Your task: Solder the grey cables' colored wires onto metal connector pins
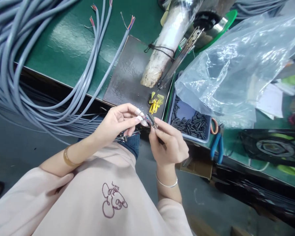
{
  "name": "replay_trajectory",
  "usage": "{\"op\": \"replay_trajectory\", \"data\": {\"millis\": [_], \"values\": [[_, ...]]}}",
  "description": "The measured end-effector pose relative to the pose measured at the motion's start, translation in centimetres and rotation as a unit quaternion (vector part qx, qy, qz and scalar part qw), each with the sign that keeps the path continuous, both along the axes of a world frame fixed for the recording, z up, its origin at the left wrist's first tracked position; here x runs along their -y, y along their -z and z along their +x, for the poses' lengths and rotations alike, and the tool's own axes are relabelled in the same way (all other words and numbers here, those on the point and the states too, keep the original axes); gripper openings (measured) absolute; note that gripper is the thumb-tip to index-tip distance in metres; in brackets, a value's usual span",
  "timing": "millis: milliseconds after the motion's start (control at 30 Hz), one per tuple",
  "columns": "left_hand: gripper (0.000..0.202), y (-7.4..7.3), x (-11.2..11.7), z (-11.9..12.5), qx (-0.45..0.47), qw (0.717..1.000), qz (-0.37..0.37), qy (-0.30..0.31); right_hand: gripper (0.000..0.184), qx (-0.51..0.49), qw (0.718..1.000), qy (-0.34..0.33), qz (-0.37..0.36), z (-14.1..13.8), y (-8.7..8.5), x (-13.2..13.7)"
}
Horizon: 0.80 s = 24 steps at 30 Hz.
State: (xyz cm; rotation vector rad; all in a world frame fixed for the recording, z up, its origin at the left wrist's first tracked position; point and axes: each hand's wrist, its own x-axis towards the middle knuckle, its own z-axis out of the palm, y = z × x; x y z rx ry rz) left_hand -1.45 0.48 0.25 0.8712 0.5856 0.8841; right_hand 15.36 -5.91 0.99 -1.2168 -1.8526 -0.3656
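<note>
Between my two hands, just off the bench's front edge, is a small multi-pin connector (151,120) with thin coloured wires (144,117) running to it. My right hand (169,141) pinches the connector between thumb and fingertips. On the other side my left hand (123,121) is closed on the coloured wires, with white covers on some fingertips. Below the left hand, more dark cable ends with connectors (124,137) hang partly hidden. Beyond the fingers, a yellow plastic piece (156,103) lies on a dark metal plate (127,72).
Coiled grey cables (12,42) cover the left; several stripped ends rest on the green bench (59,36). A plastic-wrapped roll (162,49) leans over the plate. At right are a blue bin (206,139) of small black tubes, blue-handled pliers (217,146), a clear bag (231,65) and a black fan-like device (272,147).
</note>
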Motion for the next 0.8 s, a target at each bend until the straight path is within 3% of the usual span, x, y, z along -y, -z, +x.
{"op": "replay_trajectory", "data": {"millis": [167,267,367,500,633,800], "values": [[0.024,0.1,-0.4,0.2,-0.002,1.000,-0.017,0.003,0.012,-0.081,0.994,-0.015,-0.075,0.5,0.6,-0.4],[0.027,0.1,-0.4,0.4,-0.007,0.999,-0.036,0.004,0.010,-0.189,0.981,0.012,0.034,1.2,-0.1,-0.9],[0.031,0.3,-0.3,0.6,-0.003,0.999,-0.047,-0.013,0.020,-0.220,0.963,0.012,0.153,1.6,-1.1,-1.3],[0.027,0.6,-0.1,0.6,-0.017,0.999,-0.005,-0.049,0.025,-0.145,0.986,0.059,0.051,1.0,-1.8,-0.6],[0.018,1.0,0.2,0.4,-0.018,0.992,0.086,-0.091,0.018,-0.007,0.999,0.029,-0.040,0.2,-1.6,0.1],[0.017,1.3,0.5,0.3,-0.041,0.989,0.107,-0.097,0.019,-0.058,0.996,0.015,-0.072,-0.1,-0.7,-0.8]]}}
